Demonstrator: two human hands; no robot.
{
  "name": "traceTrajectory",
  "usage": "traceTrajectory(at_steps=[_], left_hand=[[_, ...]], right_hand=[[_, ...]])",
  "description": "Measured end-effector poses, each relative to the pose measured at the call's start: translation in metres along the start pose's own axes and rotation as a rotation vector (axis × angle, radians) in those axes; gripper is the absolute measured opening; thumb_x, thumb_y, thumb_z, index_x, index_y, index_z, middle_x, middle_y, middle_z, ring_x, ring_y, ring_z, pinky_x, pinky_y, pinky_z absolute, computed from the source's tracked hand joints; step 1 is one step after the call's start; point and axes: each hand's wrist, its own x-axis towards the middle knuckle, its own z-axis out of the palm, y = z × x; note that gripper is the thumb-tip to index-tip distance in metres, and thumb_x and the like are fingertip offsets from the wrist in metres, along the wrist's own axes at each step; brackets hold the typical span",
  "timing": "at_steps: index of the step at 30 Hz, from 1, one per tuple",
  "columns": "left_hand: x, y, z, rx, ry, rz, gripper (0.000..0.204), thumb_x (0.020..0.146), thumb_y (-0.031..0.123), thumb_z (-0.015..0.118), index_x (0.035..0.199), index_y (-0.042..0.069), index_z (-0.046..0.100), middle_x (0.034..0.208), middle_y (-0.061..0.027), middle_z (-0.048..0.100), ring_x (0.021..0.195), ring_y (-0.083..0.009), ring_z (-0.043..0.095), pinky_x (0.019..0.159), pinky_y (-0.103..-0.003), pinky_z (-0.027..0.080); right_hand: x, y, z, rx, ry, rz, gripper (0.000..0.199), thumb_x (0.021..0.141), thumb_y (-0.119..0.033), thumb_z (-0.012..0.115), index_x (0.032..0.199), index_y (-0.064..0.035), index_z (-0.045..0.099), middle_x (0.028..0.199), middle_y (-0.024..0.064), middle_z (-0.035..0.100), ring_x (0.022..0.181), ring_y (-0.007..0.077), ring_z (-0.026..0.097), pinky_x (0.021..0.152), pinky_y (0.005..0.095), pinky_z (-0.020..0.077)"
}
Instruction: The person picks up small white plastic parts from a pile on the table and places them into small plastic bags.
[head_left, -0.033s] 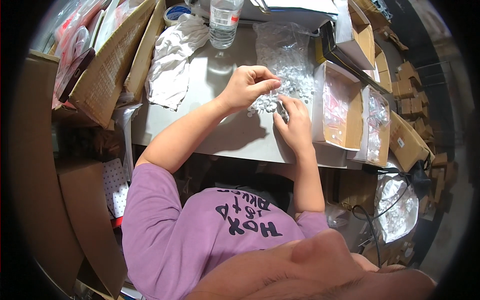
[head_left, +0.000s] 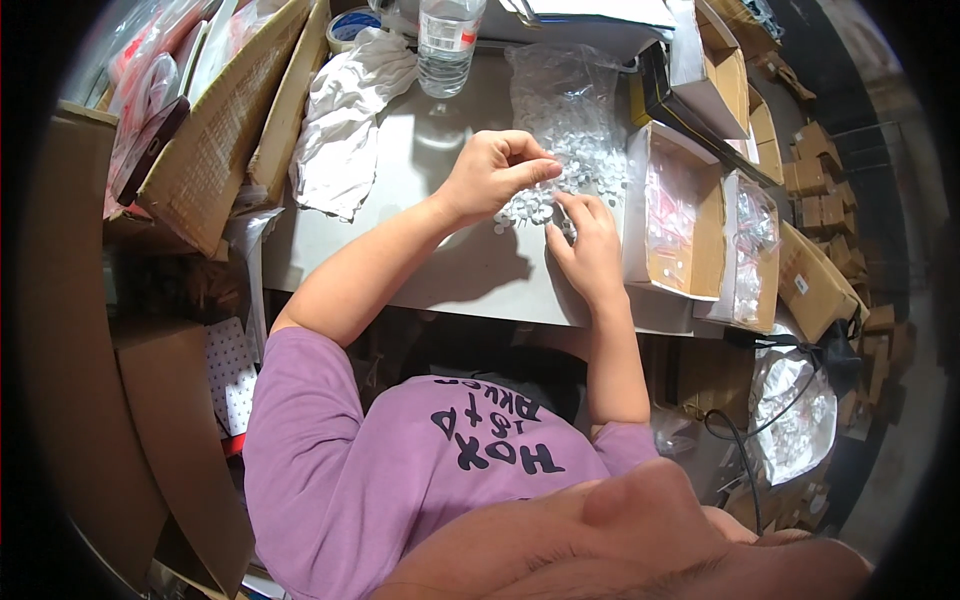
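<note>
My left hand (head_left: 500, 172) hovers over the near edge of a heap of small white disc-like pieces (head_left: 530, 208). Its thumb and forefinger are pinched together, and whatever sits between them is too small to make out. Close by on the right, my right hand (head_left: 590, 248) reaches to the same heap, thumb apart from the bent fingers, with nothing visible in its grasp. A clear plastic bag (head_left: 565, 75) lies behind the heap, with more of the pieces in and around its mouth.
On the right stand cardboard trays (head_left: 705, 245) holding small clear bags. A water bottle (head_left: 447, 50) and a crumpled white cloth (head_left: 350, 120) are on the far left of the table (head_left: 400, 275). Upright cardboard (head_left: 225, 140) lines the left side.
</note>
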Motion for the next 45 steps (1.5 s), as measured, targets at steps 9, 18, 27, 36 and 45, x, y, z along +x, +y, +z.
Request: traceTrajectory(at_steps=[9,18,27,36,45], left_hand=[[0.002,0.000,0.002,-0.076,0.002,-0.029,0.011,0.082,0.006,0.071,0.087,-0.002,0.067,0.087,-0.0069,0.065,0.078,-0.0079,0.059,0.068,-0.022,0.048],[0.003,-0.004,-0.002,-0.038,-0.127,-0.064,0.014,0.078,0.006,0.073,0.076,-0.002,0.062,0.094,-0.0114,0.064,0.079,-0.0101,0.060,0.069,-0.023,0.049],[0.003,-0.011,0.000,0.113,-0.189,-0.081,0.017,0.082,0.012,0.072,0.085,0.001,0.059,0.079,0.0007,0.060,0.071,-0.0042,0.054,0.062,-0.020,0.044],[-0.001,-0.004,0.003,0.338,-0.250,-0.090,0.028,0.076,0.021,0.078,0.080,0.004,0.056,0.071,0.0017,0.053,0.065,-0.0038,0.047,0.053,-0.021,0.038],[-0.003,-0.002,0.004,0.454,-0.224,-0.164,0.034,0.072,0.017,0.080,0.070,0.006,0.048,0.057,0.0029,0.045,0.052,-0.0040,0.041,0.046,-0.022,0.034]], right_hand=[[0.002,-0.002,-0.001,0.033,-0.006,-0.026,0.026,0.073,-0.010,0.065,0.099,-0.0068,0.062,0.101,0.0121,0.058,0.097,0.0313,0.054,0.084,0.0400,0.0457],[-0.002,0.009,-0.007,0.072,-0.081,0.006,0.025,0.072,-0.007,0.064,0.096,-0.0057,0.062,0.098,0.0144,0.059,0.095,0.0330,0.055,0.085,0.0405,0.0453],[-0.001,0.005,-0.001,0.026,-0.036,-0.064,0.015,0.072,-0.007,0.063,0.086,-0.0048,0.062,0.091,0.0135,0.059,0.090,0.0324,0.056,0.080,0.0409,0.0458],[-0.012,-0.005,-0.006,-0.062,0.007,0.020,0.013,0.072,-0.008,0.063,0.084,-0.0056,0.063,0.089,0.0126,0.059,0.087,0.0323,0.057,0.077,0.0409,0.0468],[-0.024,-0.007,0.000,-0.151,0.052,-0.014,0.014,0.072,-0.001,0.062,0.086,-0.0043,0.064,0.090,0.0133,0.061,0.084,0.0329,0.058,0.074,0.0405,0.0487]])
